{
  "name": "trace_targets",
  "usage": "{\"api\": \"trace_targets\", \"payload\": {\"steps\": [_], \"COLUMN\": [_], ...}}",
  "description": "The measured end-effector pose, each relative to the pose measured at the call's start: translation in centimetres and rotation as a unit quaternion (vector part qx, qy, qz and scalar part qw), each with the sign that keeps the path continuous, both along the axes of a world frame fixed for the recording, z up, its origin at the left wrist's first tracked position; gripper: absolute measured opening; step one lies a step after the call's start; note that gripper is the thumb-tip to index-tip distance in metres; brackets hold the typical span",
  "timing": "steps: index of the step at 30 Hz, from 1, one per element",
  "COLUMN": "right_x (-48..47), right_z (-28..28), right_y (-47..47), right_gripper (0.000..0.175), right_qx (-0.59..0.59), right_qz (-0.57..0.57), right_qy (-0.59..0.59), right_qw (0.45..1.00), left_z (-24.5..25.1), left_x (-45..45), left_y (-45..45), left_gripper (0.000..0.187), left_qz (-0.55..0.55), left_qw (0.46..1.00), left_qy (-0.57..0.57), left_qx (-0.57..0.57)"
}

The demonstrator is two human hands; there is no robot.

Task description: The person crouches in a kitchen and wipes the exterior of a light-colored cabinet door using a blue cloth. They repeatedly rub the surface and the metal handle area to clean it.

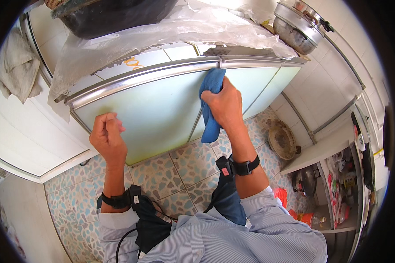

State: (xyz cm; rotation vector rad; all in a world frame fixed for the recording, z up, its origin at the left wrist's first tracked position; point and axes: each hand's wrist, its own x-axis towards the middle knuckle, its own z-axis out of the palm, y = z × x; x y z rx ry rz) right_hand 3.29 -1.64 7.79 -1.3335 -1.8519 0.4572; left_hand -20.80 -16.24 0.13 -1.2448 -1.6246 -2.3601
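My right hand (224,103) grips a folded blue cloth (211,126) at the upper edge of the cabinet's front, by the joint between two pale glass doors. The cloth's top lies against the metal frame (151,71) and its lower end hangs down. My left hand (108,133) is held with curled fingers in front of the left part of the large glass door (144,108); I see nothing in it. Yellowish stains show along the bottom of that door. Both wrists wear black straps with small boxes.
Crumpled plastic sheeting (197,29) covers the counter, with a black basin (115,16) and a metal steamer pot (298,28) on it. A grey rag (16,65) hangs at left. A dirty pan (282,139) and open shelves (319,154) stand at right, near a bottle (311,219).
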Motion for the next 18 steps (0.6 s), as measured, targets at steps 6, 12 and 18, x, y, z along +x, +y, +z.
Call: {"api": "trace_targets", "payload": {"steps": [6, 12, 18], "right_x": [0.3, -1.0, -0.4], "right_z": [0.1, -0.3, 0.0], "right_y": [-0.2, 1.0, 0.7], "right_gripper": [0.077, 0.068, 0.047], "right_qx": [0.035, 0.006, 0.036], "right_qz": [0.028, -0.016, 0.007], "right_qy": [-0.011, -0.036, 0.063], "right_qw": [0.999, 0.999, 0.997], "left_z": [0.0, -0.2, 0.1], "left_x": [-0.4, -0.5, -1.1], "left_y": [-0.3, 0.1, -0.1], "left_gripper": [0.017, 0.018, 0.018], "left_qz": [0.0, 0.017, 0.001], "left_qw": [1.0, 1.0, 0.999], "left_qy": [0.0, -0.006, -0.038], "left_qx": [0.003, -0.002, 0.027]}}
